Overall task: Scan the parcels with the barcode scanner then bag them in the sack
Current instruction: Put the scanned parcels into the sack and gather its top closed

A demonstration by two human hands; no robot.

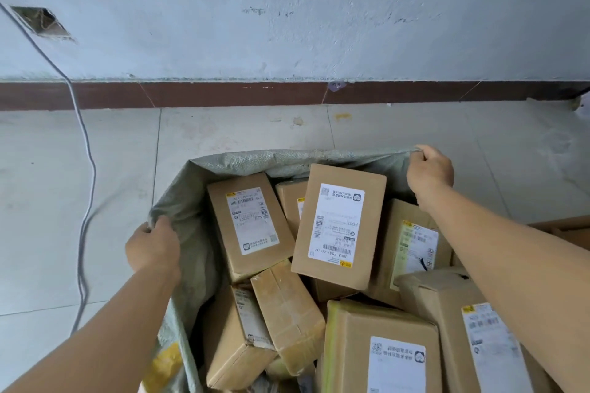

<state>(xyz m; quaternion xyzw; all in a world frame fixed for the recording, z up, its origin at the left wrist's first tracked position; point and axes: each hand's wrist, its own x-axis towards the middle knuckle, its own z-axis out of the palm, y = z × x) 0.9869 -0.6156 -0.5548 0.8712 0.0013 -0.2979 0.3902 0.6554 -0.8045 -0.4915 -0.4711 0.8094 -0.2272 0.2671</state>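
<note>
A grey-green woven sack (255, 159) stands open on the floor, filled with several cardboard parcels. The topmost parcel (340, 223) lies label up near the sack's far side, and another labelled parcel (249, 226) lies to its left. My left hand (153, 247) grips the sack's rim at the left edge. At the far right corner of the rim, my right hand (429, 169) grips the fabric and holds it up. No barcode scanner is in view.
A grey cable (84, 150) runs down the wall and across the tiled floor (95, 201) on the left. A brown skirting board (223, 94) lines the wall behind. More cardboard (571, 230) shows at the right edge.
</note>
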